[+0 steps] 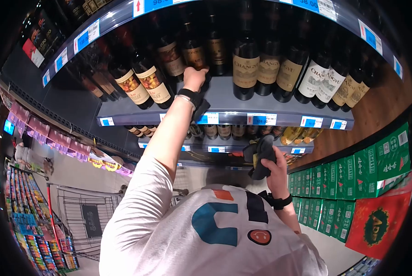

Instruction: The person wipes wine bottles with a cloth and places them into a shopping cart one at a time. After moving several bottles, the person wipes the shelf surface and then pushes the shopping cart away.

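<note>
My left hand (195,79) reaches onto the upper shelf (224,102), its fingers closed at the lower part of a dark wine bottle (195,56); what they grip is partly hidden. A dark cloth (206,111) hangs beside my left wrist, below the hand. Lower right, my right hand (275,169) is closed on a dark grey cloth (260,158), held in front of the lower shelf. To the right of my left hand stand upright bottles with tan labels (246,71) and white labels (314,78). Bottles with picture labels (153,84) stand to the left.
Blue price tags (262,119) line the shelf edges. More bottles stand on a lower shelf (196,148). Green boxes (339,177) and a red box (376,221) are stacked at the right. A shopping cart (84,216) stands at the lower left, near another person (24,154).
</note>
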Demonstrator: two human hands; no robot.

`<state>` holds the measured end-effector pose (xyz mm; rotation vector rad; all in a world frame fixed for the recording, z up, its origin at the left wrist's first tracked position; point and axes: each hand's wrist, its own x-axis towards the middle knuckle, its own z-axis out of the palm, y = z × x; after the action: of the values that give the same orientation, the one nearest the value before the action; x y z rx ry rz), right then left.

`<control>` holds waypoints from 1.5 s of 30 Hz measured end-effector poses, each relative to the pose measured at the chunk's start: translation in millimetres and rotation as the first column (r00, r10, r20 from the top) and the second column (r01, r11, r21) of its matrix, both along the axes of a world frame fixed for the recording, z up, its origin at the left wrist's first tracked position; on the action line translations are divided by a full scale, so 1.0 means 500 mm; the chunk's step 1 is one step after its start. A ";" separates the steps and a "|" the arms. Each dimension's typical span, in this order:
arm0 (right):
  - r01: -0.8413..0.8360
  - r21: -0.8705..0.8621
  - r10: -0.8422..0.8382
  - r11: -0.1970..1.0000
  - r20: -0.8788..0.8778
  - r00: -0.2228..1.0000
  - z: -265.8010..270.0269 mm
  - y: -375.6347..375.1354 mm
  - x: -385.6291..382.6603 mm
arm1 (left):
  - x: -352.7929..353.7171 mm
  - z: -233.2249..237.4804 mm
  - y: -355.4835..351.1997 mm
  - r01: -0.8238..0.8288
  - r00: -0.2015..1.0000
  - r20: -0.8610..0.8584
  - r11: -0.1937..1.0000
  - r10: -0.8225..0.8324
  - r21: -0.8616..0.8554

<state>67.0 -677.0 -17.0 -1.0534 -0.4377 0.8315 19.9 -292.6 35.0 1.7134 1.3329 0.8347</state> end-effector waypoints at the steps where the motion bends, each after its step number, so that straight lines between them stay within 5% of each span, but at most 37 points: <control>1: -0.004 -0.006 0.004 1.000 0.014 1.000 0.004 0.001 -0.002 | 0.003 -0.007 0.015 -0.006 0.999 -0.035 1.000 0.006 -0.004; 6: -0.057 -0.018 0.058 0.998 0.012 0.998 0.009 0.005 -0.019 | -0.029 0.092 -0.079 -0.053 0.999 -0.004 0.982 0.053 -0.183; 7: -0.077 -0.012 0.077 0.997 0.017 0.997 0.009 0.009 -0.021 | -0.049 0.093 -0.102 0.027 0.998 0.061 0.995 -0.021 -0.097; 8: -0.084 -0.011 0.084 0.996 0.009 0.996 0.014 0.017 -0.027 | -0.046 -0.002 -0.062 0.217 0.882 0.405 0.971 -0.240 0.104; 9: -0.100 -0.015 0.100 0.995 0.000 0.995 0.020 0.026 -0.035 | -0.102 0.113 -0.194 0.198 0.917 0.333 0.975 -0.220 0.101; 10: -0.128 -0.027 0.128 0.991 -0.011 0.992 0.023 0.033 -0.045 | -0.129 0.089 -0.207 0.263 0.910 0.277 0.945 -0.310 0.194; 11: -0.169 -0.016 0.168 0.986 -0.045 0.985 0.010 0.040 -0.050 | -0.169 0.075 -0.247 0.354 0.788 0.444 0.904 -0.427 0.241; 12: -0.176 -0.052 0.174 0.983 -0.039 0.984 0.015 0.050 -0.063 | -0.231 0.090 -0.284 0.449 0.759 0.354 0.833 -0.546 0.322; 14: -0.164 -0.092 0.165 0.982 -0.007 0.986 0.024 0.075 -0.097 | -0.346 0.067 -0.346 0.432 0.737 0.336 0.791 -0.586 0.433; 16: -0.307 -0.080 0.311 0.948 0.040 0.950 0.018 0.097 -0.118 | -0.467 0.036 -0.392 0.277 0.917 0.155 0.867 -0.367 0.414; 19: -0.396 -0.170 0.410 0.902 0.052 0.911 0.012 0.130 -0.174 | -0.650 -0.088 -0.452 -0.181 0.950 0.301 0.938 0.088 0.297; 20: -0.445 -0.187 0.468 0.876 0.107 0.877 0.006 0.142 -0.192 | -0.713 -0.130 -0.475 -0.345 0.920 0.272 0.912 0.281 0.222; 22: -0.540 -0.251 0.575 0.803 0.091 0.813 0.005 0.172 -0.228 | -0.840 -0.269 -0.520 -0.627 0.583 0.554 0.763 0.594 -0.158; 24: -0.600 -0.281 0.645 0.749 0.100 0.758 0.022 0.201 -0.294 | -0.986 -0.425 -0.586 -0.793 0.382 0.395 0.516 0.836 -0.325; 26: -0.651 -0.297 0.702 0.699 0.113 0.703 0.027 0.226 -0.343 | -1.114 -0.614 -0.671 -0.895 0.186 -0.027 0.158 0.982 -0.418; 28: -0.662 -0.332 0.729 0.672 0.142 0.670 0.043 0.245 -0.406 | -1.206 -0.714 -0.741 -0.842 0.292 -0.341 0.072 0.894 -0.535; 30: -0.679 -0.358 0.756 0.641 0.145 0.638 0.047 0.256 -0.442 | -1.226 -0.791 -0.782 -0.837 0.359 -0.439 0.075 0.824 -0.543; 31: -0.683 -0.373 0.768 0.628 0.151 0.623 0.046 0.257 -0.455 | -1.234 -0.808 -0.791 -0.809 0.447 -0.456 0.130 0.769 -0.574; 32: -0.687 -0.388 0.779 0.614 0.157 0.607 0.045 0.257 -0.465 | -1.223 -0.831 -0.786 -0.768 0.370 -0.475 -0.025 0.798 -0.640; 35: -0.682 -0.426 0.794 0.595 0.179 0.581 0.038 0.254 -0.484 | -1.214 -0.886 -0.774 -0.780 0.431 -0.690 -0.144 0.581 -0.609; 38: -0.642 -0.462 0.771 0.612 0.171 0.613 0.049 0.245 -0.504 | -1.184 -0.798 -0.695 -0.809 0.383 -0.837 -0.295 0.390 -0.508; 42: -0.598 -0.497 0.741 0.630 0.153 0.654 0.051 0.230 -0.500 | -1.177 -0.780 -0.651 -0.736 0.154 -0.879 -0.541 0.452 -0.407; 45: -0.554 -0.536 0.731 0.637 0.190 0.656 0.053 0.222 -0.494 | -1.190 -0.857 -0.679 -0.688 0.046 -0.772 -0.540 0.634 -0.485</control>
<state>-179.8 -566.2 9.8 -1.5253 -1.0713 1.4323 -575.3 -631.9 -393.4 -0.6478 2.3885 0.3411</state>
